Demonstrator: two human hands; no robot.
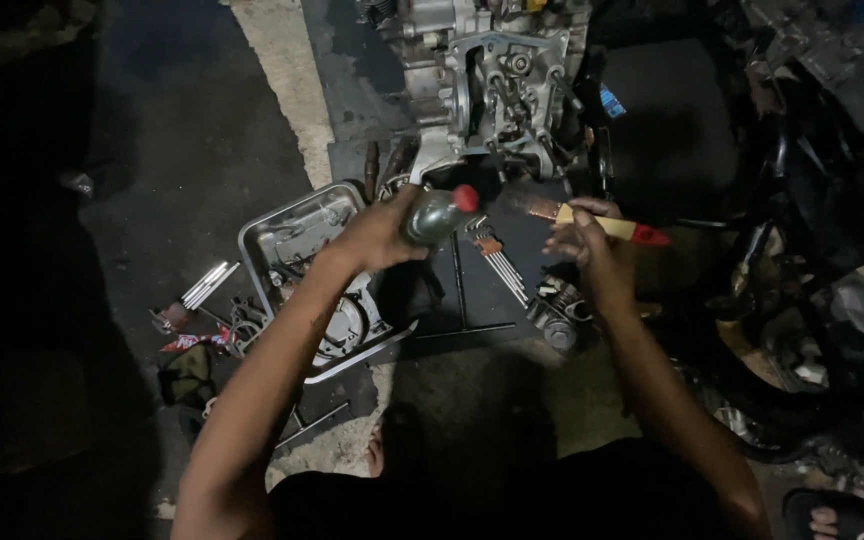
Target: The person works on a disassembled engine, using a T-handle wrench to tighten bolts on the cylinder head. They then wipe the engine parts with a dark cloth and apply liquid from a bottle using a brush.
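Your knees are filling the bottom edge while you are gripping a green bottle [436,215] with a red cap in your left hand [380,232], tipped toward the paintbrush [577,218] your right hand [584,240] is pinching by its handle, bristles meeting the spout. Below your left wrist a metal tray [262,235] is holding engine parts; beyond both hands the engine [492,80] is sitting open.

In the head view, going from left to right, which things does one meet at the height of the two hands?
Metal tray → left hand → bottle with red cap → hex keys → right hand → red-tipped brush handle.
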